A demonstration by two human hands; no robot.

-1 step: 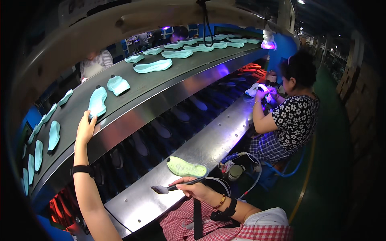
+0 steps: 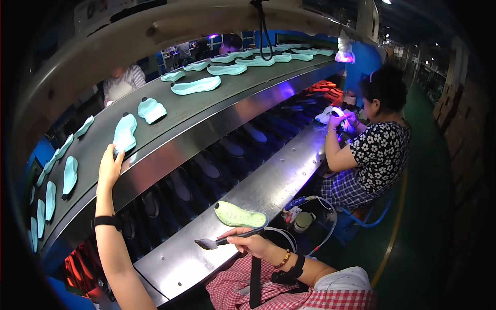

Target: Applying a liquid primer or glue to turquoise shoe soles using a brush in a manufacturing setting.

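While left hand (image 2: 110, 168) pinches wavy sole (image 2: 125, 131), metal (image 2: 186, 261) gleams.

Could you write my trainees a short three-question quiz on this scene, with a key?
1. Which tool is in the right hand?
2. True or false: the yellow-green sole lies on the metal ledge.
3. Where is the left hand?
A) on the metal ledge
B) at the near end of a turquoise sole on the dark belt
C) on the yellow-green sole

Key: 1. A brush; 2. True; 3. B
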